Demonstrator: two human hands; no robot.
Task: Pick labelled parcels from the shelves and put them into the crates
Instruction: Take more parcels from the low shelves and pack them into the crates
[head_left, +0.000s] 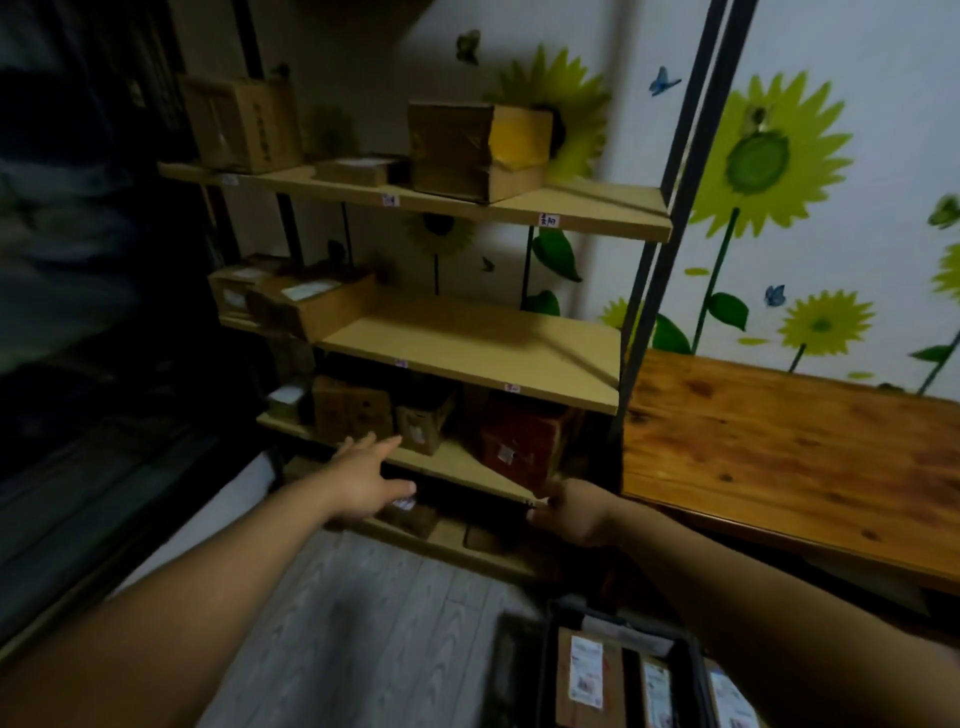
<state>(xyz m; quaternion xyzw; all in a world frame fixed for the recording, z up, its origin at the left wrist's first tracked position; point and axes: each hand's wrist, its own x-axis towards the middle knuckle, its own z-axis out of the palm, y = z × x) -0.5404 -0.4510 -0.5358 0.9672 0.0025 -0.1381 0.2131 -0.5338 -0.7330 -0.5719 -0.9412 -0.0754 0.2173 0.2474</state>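
Note:
My left hand reaches forward with straight fingers toward the third shelf, just in front of a small brown parcel and a bigger carton. My right hand hangs by the shelf's front right corner, fingers loosely curled and holding nothing I can see. A red-brown parcel with a label stands at the right of that shelf. A dark crate at the bottom holds several labelled parcels.
The top shelf carries a large taped box and smaller cartons. The second shelf has boxes at its left end. A wooden table stands to the right. More parcels lie on the lowest board.

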